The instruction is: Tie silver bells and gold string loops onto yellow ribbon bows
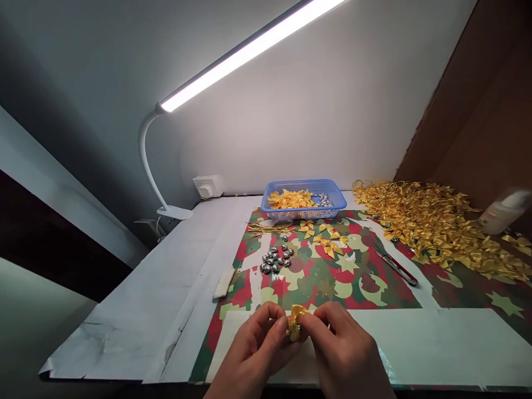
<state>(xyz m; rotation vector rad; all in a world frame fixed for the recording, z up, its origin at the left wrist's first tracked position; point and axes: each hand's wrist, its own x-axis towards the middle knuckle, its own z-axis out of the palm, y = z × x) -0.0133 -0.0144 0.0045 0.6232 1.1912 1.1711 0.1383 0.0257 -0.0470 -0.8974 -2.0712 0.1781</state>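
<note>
My left hand (255, 346) and my right hand (343, 346) meet at the near edge of the table, fingertips pinched together on a small yellow ribbon bow (296, 321) with a little bell under it. Both hands are closed around it. Further back lie several silver bells (275, 259) and several loose yellow bows (326, 235) on the patterned wrapping paper (324, 277).
A blue basket (305, 199) with yellow bows and bells stands at the back. A big heap of finished gold bows (436, 224) fills the right side. Red-handled scissors (397, 267), a white bottle (502, 213), a white eraser-like block (223, 284), a desk lamp (166, 166).
</note>
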